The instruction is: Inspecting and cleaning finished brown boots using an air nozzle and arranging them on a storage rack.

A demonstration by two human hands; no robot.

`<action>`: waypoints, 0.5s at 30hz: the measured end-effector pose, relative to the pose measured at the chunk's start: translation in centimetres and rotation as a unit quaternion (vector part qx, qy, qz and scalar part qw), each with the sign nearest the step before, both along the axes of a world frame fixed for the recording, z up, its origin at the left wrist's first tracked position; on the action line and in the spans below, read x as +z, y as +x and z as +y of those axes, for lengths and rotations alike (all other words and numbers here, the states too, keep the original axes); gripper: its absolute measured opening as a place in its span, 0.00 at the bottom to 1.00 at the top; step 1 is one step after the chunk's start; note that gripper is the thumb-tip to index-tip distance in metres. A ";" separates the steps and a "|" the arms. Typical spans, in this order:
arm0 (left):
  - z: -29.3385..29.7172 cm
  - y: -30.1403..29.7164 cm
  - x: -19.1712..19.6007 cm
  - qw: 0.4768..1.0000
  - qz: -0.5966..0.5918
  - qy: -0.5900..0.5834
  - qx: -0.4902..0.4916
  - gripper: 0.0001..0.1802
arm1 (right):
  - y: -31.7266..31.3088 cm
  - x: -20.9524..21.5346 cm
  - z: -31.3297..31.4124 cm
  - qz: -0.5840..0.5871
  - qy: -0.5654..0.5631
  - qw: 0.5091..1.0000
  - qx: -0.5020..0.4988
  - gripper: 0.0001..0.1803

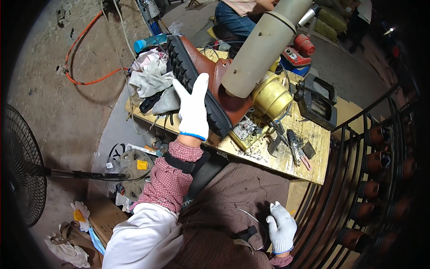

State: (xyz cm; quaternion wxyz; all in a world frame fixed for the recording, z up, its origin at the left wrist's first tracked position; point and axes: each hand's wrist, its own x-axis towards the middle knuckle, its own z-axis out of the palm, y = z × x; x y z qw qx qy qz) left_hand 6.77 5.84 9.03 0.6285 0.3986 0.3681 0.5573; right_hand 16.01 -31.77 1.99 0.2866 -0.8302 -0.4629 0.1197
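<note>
My left hand (194, 110), in a white glove with a blue cuff, lies against the black lugged sole (197, 85) of a brown leather boot (219, 74). Its thumb and a finger are spread apart and stretched out. The boot is tilted on its side over the workbench, sole toward me. A thick grey tube (262, 51) covers part of its upper; whether the tube reaches inside the boot is hidden. My right hand (282, 227), gloved too, rests low by my right thigh, loosely bent, thumb apart, with nothing visible in it.
On the wooden workbench (309, 166) are a yellow cylindrical part (271, 96), several hand tools (295, 145), dark block-like frames (317, 103) and a heap of cloths (154, 78). A fan (24, 166) stands left. Brown boots (374, 161) fill a black rack at right. Another person (239, 18) sits beyond.
</note>
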 end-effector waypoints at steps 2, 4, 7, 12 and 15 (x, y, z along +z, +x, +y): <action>1.4 0.1 -0.9 0.999 0.034 0.038 -0.009 0.57 | 0.1 0.4 1.1 -0.020 0.027 0.999 0.036 0.20; 2.4 -0.3 -1.2 0.998 0.054 0.031 -0.016 0.58 | 0.2 1.2 2.2 -0.039 0.029 0.997 0.059 0.19; 1.9 0.1 -0.2 0.999 0.049 -0.002 -0.021 0.59 | 0.7 2.8 4.8 -0.056 0.054 0.988 0.133 0.20; 0.5 -1.6 -1.8 0.999 0.014 -0.036 -0.012 0.57 | 1.9 4.6 11.9 -0.101 0.158 0.958 0.215 0.26; -1.9 -3.6 -2.5 0.998 0.046 -0.031 -0.024 0.50 | 1.7 6.7 17.7 -0.197 0.212 0.916 0.277 0.25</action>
